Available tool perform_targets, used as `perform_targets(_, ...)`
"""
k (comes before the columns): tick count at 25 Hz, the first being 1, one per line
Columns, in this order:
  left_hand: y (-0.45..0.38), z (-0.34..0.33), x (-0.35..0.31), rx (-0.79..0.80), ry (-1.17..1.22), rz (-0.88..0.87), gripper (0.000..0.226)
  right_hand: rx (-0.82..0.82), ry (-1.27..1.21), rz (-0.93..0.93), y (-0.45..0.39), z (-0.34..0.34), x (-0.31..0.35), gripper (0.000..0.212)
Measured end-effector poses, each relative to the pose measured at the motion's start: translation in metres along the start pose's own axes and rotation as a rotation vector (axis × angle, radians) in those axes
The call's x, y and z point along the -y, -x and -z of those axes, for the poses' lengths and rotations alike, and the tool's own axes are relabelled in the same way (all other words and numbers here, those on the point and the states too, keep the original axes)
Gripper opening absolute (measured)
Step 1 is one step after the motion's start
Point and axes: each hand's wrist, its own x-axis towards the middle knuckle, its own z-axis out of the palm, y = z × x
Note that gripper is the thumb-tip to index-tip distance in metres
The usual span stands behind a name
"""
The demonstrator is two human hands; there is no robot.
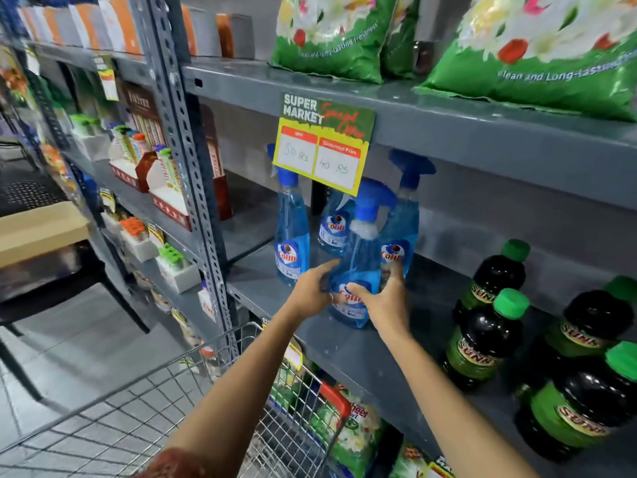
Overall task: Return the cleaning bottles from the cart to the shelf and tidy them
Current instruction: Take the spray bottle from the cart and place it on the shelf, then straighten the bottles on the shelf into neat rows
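Several blue spray bottles of glass cleaner stand on the grey middle shelf [344, 353]. The front blue spray bottle [358, 257] stands upright near the shelf's front edge, and both hands grip its lower body. My left hand [312, 289] holds its left side. My right hand [386, 298] wraps its right side, thumb across the label. Behind it stand a left bottle [291, 232], a middle bottle [334, 225] and a right bottle [401, 232]. The wire cart [138, 401] sits below at lower left; no bottles show in it.
Dark bottles with green caps [489, 326] stand on the same shelf to the right. Green detergent bags [331, 36] lie on the shelf above, with a price sign [324, 139] hanging from its edge. A grey upright post [193, 174] bounds the bay on the left.
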Motion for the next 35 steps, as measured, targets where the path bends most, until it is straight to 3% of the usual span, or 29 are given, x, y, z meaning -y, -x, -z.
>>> perform_targets(2,0.004,0.001,0.013,-0.044,-0.005,0.032,0.062,0.026,0.003,-0.040,0.004,-0.003,-0.013,0.063)
perform_targets(5,0.016,0.001,0.040,-0.485,0.045,0.183,0.035,0.110,-0.002,-0.148,0.019,-0.011,-0.040,0.046)
perform_targets(7,0.016,0.006,0.050,-0.672,0.080,0.231,0.038,0.139,-0.037,-0.209,0.023,-0.020,-0.051,0.039)
perform_targets(11,-0.010,0.017,0.062,-0.511,0.145,0.277,0.082,0.093,-0.035,-0.191,0.022,-0.033,-0.059,0.038)
perform_targets(12,-0.014,0.017,0.065,-0.488,0.132,0.292,0.085,0.093,-0.022,-0.176,0.023,-0.033,-0.060,0.038)
perform_targets(18,-0.016,0.014,0.070,-0.527,0.075,0.239,0.064,0.097,-0.019,-0.139,0.030,-0.033,-0.066,0.037)
perform_targets(26,-0.014,0.012,0.069,-0.518,0.076,0.250,0.063,0.082,0.053,-0.085,0.028,-0.035,-0.067,0.040)
perform_targets(29,-0.006,0.009,0.063,-0.542,0.176,0.249,0.065,0.126,0.081,-0.123,0.028,-0.032,-0.065,0.048)
perform_targets(33,0.029,-0.014,0.042,-0.697,0.147,0.266,0.039,0.120,0.045,-0.087,0.036,-0.007,-0.058,0.074)
perform_targets(35,0.046,-0.030,0.025,-0.689,0.026,0.161,0.022,0.127,0.096,0.007,0.049,0.012,-0.057,0.069)
